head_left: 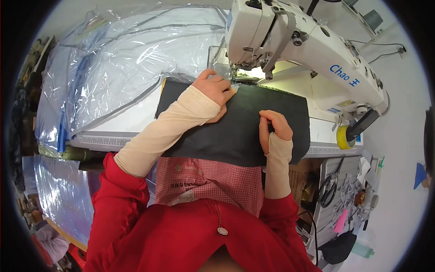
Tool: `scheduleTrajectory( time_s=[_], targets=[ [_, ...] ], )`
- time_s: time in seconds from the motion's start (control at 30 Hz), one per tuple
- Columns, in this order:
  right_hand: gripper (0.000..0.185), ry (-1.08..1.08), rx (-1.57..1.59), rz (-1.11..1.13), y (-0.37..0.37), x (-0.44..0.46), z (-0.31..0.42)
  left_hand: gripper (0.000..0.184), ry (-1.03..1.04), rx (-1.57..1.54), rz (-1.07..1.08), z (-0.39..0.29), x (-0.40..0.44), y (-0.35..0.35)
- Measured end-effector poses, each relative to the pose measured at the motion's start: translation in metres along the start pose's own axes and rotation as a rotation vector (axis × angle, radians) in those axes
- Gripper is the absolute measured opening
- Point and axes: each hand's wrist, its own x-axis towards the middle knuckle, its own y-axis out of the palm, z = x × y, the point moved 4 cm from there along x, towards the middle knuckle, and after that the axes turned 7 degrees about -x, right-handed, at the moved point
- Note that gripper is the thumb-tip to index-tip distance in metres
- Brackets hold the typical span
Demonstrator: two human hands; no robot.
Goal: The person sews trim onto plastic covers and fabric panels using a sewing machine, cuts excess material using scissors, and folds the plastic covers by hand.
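Pressing on the black cloth, the left hand has its fingers bent close beside the foot of the sewing machine. The right hand draws thumb and fingertips together over the cloth; whether they pinch anything, I cannot tell. The far edge lies at the foot, so sewing is perhaps partway, but finished and remaining stitches cannot be made out.

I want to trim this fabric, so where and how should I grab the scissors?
Best take the scissors by their black handle loops, from above and your near side: the loops lie nearer you, offering finger openings, while the blades point away.
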Motion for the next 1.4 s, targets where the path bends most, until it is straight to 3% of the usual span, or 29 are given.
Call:
scheduleTrajectory(
  time_s=[0.57,1.13,1.4],
  targets=[
    [0.022,-0.075,-0.017,-0.015,0.004,0.000,-0.002,0.032,-0.237,0.024,-0.084,0.000,0.004,0.014],
    [0.018,-0.048,-0.068,0.010,0.001,0.002,0.002,0.040,-0.310,-0.034,-0.184,-0.025,0.014,0.026],
    [0.017,-0.053,-0.060,-0.012,0.000,0.002,0.002,0.027,-0.323,-0.007,-0.213,-0.027,0.017,0.034]
  ],
)
